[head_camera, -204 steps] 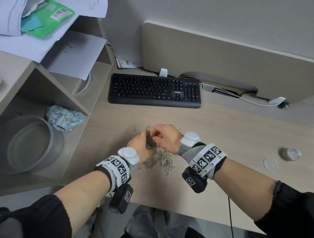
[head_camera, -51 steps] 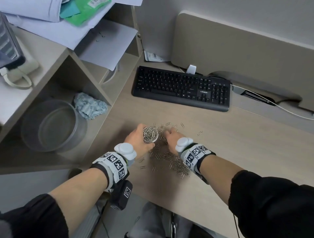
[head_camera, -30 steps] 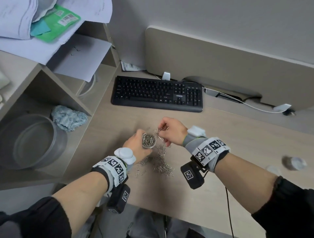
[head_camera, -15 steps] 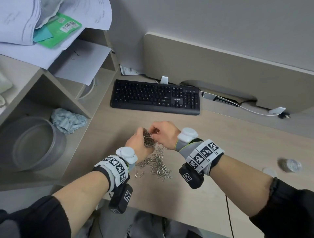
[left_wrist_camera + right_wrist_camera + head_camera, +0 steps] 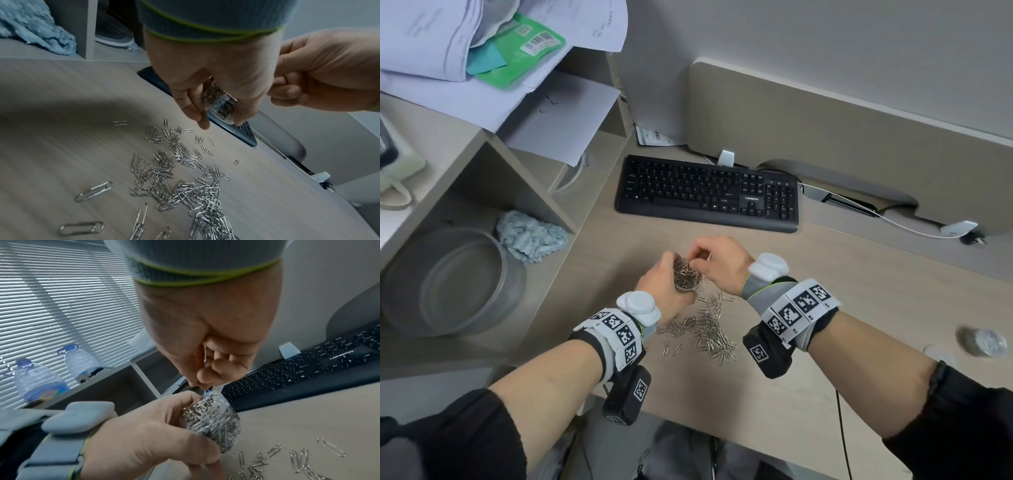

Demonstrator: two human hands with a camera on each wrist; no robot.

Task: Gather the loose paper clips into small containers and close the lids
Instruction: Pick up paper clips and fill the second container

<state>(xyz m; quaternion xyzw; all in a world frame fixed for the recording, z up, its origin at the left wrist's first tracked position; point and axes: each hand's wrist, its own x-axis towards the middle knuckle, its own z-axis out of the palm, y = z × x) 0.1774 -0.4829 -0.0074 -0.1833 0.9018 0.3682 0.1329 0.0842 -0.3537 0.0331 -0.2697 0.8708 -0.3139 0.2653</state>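
Container (image 5: 687, 278): small clear tub, held off the desk in the left hand (image 5: 666, 286), mouth up, lid off; it is seen heaped with clips to the rim.
Left hand: fingers curled round the tub wall, as shown in the left wrist view (image 5: 221, 84).
Right hand (image 5: 719, 265): poised over the tub mouth, fingertips pinched on a few clips; the exact number cannot be told.
Loose clips (image 5: 709, 329): a scattered pile on the desk (image 5: 808, 377), just near of the held tub and between the two wrists; many are left.
Second container (image 5: 979, 339): far right on the desk, blurred, apparently filled; a white lid (image 5: 938, 353) lies just left of it.
Keyboard (image 5: 709, 192): far of the hands, well apart from the pile.
Step in hand: pinched clips to be dropped into the tub.
Judged progress: tub near full; pile partly cleared; no lid judged fitted.
Method advised: tub to be kept level and low over the pile, so spills fall back among the clips; clips to be released inside the rim, then pressed flat so that a lid can seat.
Risk: overfilling, tangled clips riding above the rim.
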